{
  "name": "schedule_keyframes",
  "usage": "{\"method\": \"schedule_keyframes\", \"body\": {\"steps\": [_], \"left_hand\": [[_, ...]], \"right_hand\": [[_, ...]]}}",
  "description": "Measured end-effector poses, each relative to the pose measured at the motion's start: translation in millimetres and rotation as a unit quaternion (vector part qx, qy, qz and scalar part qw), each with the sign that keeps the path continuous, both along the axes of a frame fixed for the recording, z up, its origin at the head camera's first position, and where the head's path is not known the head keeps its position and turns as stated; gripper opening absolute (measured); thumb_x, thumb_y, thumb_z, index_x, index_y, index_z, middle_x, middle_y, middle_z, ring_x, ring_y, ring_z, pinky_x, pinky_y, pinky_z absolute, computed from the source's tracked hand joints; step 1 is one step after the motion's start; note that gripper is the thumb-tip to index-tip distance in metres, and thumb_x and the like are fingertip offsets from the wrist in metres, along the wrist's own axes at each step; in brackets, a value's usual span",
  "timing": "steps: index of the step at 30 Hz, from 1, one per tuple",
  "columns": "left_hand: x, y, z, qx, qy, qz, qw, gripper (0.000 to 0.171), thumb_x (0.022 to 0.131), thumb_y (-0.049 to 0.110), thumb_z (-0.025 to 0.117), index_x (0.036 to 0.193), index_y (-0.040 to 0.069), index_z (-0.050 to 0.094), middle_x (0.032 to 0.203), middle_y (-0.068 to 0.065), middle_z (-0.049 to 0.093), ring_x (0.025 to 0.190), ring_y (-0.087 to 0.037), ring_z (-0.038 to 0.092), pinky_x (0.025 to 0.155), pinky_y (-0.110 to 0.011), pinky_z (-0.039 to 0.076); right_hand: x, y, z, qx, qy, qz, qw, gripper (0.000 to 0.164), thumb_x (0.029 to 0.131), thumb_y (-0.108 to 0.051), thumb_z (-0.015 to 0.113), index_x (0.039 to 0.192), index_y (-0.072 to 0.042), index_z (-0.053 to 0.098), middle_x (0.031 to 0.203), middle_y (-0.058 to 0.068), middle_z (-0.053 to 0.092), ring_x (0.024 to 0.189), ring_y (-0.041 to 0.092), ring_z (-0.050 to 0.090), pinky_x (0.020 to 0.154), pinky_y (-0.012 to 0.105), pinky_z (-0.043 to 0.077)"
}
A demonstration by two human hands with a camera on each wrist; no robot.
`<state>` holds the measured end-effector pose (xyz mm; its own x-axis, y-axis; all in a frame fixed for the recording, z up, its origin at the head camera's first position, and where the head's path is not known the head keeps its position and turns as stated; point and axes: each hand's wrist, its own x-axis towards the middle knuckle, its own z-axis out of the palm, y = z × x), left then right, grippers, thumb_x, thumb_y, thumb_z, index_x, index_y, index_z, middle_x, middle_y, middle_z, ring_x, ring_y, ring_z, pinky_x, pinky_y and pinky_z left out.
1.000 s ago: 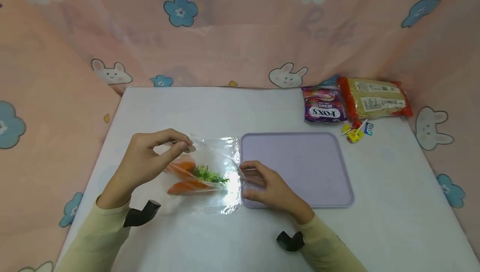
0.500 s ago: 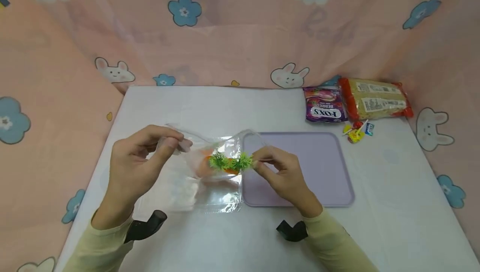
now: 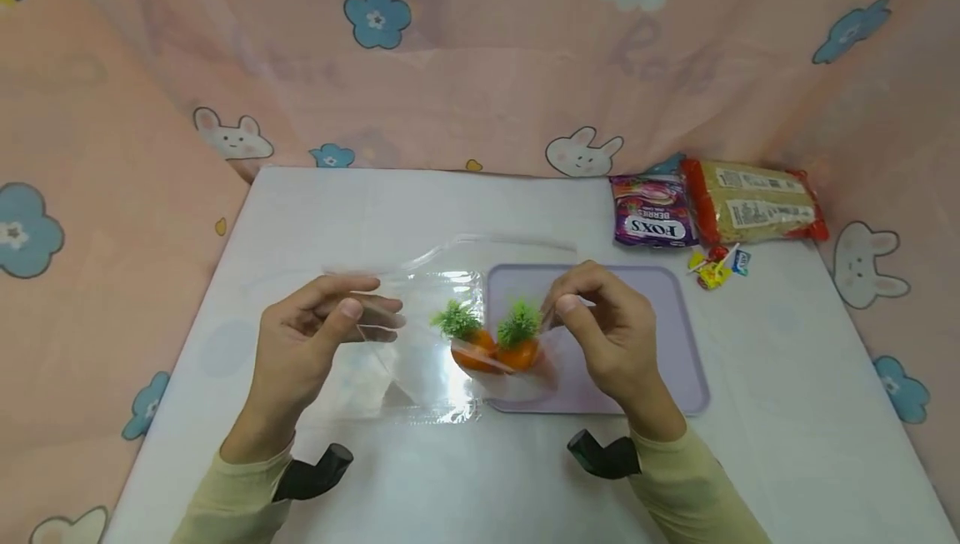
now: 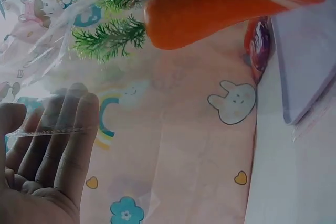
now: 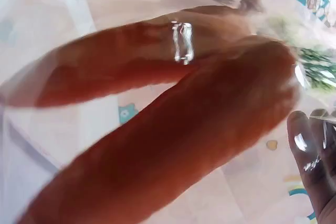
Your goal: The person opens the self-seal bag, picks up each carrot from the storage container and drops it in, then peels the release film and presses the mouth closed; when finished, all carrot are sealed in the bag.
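Two carrots with green feathery tops (image 3: 517, 352) are inside a clear plastic bag (image 4: 47, 66), raised above the table in the head view. Their orange bodies fill much of the right wrist view. My right hand (image 3: 611, 336) pinches the bag's edge at right, thumb against curled fingers. At left, my left hand (image 3: 315, 344) has its fingers stretched out along the bag's film, the thumb apart from them in the left wrist view. Beneath, another clear plastic sheet or bag (image 3: 450, 411) lies flat on the white table (image 3: 450, 486).
A lilac tray (image 3: 675, 377) lies to the right, partly behind the bag and right hand. Farther back stand a purple Fox's candy packet (image 3: 654, 211) and a red-and-yellow packet (image 3: 753, 202). Several small wrapped sweets (image 3: 714, 269) lie before them. A patterned pink curtain (image 3: 480, 61) surrounds the table.
The bag of carrots has been lifted off the table and moved right, its green tops now upward. My right hand has taken hold of its edge; my left fingers have gone from pinching to spread.
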<state>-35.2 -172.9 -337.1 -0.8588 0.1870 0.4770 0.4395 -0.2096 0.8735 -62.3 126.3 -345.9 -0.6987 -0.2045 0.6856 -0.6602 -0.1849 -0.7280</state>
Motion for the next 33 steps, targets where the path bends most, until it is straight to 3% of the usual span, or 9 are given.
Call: {"method": "schedule_keyframes", "body": {"steps": [4,8,11,14,17,22,26,30,33], "left_hand": [[3.0,3,1.0,-0.028,0.024,0.011,0.9993,0.017,0.091,-0.013,0.049,0.103,-0.015,0.061,0.089,-0.022,0.069,0.072,-0.029,0.069,0.062,-0.038,0.057],[8.0,6,10.9,-0.039,0.014,0.033,0.9986,0.018,0.089,-0.016,0.049,0.101,-0.014,0.063,0.084,-0.022,0.069,0.065,-0.028,0.068,0.057,-0.037,0.056],[11.1,9,16.2,-0.048,-0.027,0.041,0.9976,0.020,0.090,-0.017,0.048,0.101,-0.013,0.064,0.083,-0.023,0.069,0.066,-0.030,0.068,0.052,-0.039,0.055],[12.2,11,18.5,-0.071,-0.089,0.049,0.9923,0.019,0.093,-0.010,0.049,0.102,-0.008,0.066,0.083,-0.021,0.069,0.066,-0.032,0.068,0.050,-0.042,0.054],[9.9,13,17.5,-0.088,-0.141,0.052,0.9846,0.018,0.095,0.000,0.051,0.103,-0.004,0.067,0.084,-0.021,0.069,0.066,-0.034,0.068,0.049,-0.044,0.054],[5.3,17,10.6,-0.115,-0.185,0.068,0.9736,0.021,0.095,0.013,0.056,0.108,0.001,0.067,0.084,-0.016,0.071,0.065,-0.033,0.068,0.049,-0.043,0.054],[4.2,21,5.6,-0.138,-0.181,0.083,0.9702,0.021,0.094,0.017,0.058,0.109,0.004,0.068,0.085,-0.010,0.072,0.064,-0.028,0.069,0.048,-0.040,0.055],[2.9,27,3.8,-0.145,-0.165,0.080,0.9723,0.019,0.093,0.017,0.059,0.107,0.007,0.069,0.086,-0.007,0.072,0.065,-0.025,0.069,0.048,-0.039,0.055],[1.9,30,3.5,-0.141,-0.154,0.073,0.9753,0.019,0.093,0.015,0.060,0.108,0.008,0.068,0.087,-0.006,0.072,0.065,-0.025,0.069,0.046,-0.038,0.054]], "right_hand": [[0.3,1,-2.0,0.008,-0.036,-0.001,0.999,0.008,0.089,0.010,0.048,0.084,0.009,0.053,0.075,0.017,0.056,0.063,0.023,0.059,0.052,0.033,0.056],[-0.8,5,-10.7,0.011,-0.137,0.013,0.990,0.010,0.093,0.007,0.046,0.086,0.006,0.052,0.077,0.019,0.056,0.063,0.028,0.061,0.050,0.043,0.055],[-3.5,7,-19.3,-0.007,-0.248,0.045,0.968,0.013,0.096,-0.001,0.047,0.086,0.006,0.051,0.077,0.020,0.054,0.063,0.030,0.060,0.049,0.052,0.053],[-6.6,8,-28.3,-0.025,-0.352,0.082,0.932,0.018,0.098,-0.008,0.048,0.086,0.006,0.051,0.076,0.018,0.053,0.062,0.027,0.059,0.051,0.057,0.052],[-9.2,8,-39.6,-0.022,-0.414,0.109,0.903,0.020,0.098,-0.012,0.049,0.087,0.005,0.051,0.077,0.016,0.053,0.062,0.024,0.059,0.054,0.058,0.051],[-8.8,7,-48.8,0.054,-0.437,0.066,0.896,0.022,0.096,-0.015,0.055,0.094,0.006,0.050,0.088,0.021,0.053,0.075,0.032,0.063,0.062,0.054,0.054],[-0.3,2,-26.7,0.125,-0.344,-0.063,0.928,0.014,0.092,-0.005,0.058,0.099,0.005,0.052,0.094,0.018,0.056,0.082,0.028,0.062,0.068,0.037,0.057],[11.9,-7,5.9,0.141,-0.101,-0.192,0.966,0.009,0.083,0.007,0.058,0.092,0.006,0.057,0.088,0.014,0.058,0.081,0.020,0.057,0.073,0.023,0.051],[16.6,-19,22.1,0.142,0.060,-0.181,0.971,0.010,0.080,0.005,0.057,0.089,0.005,0.060,0.086,0.012,0.059,0.081,0.020,0.056,0.078,0.024,0.049]]}}
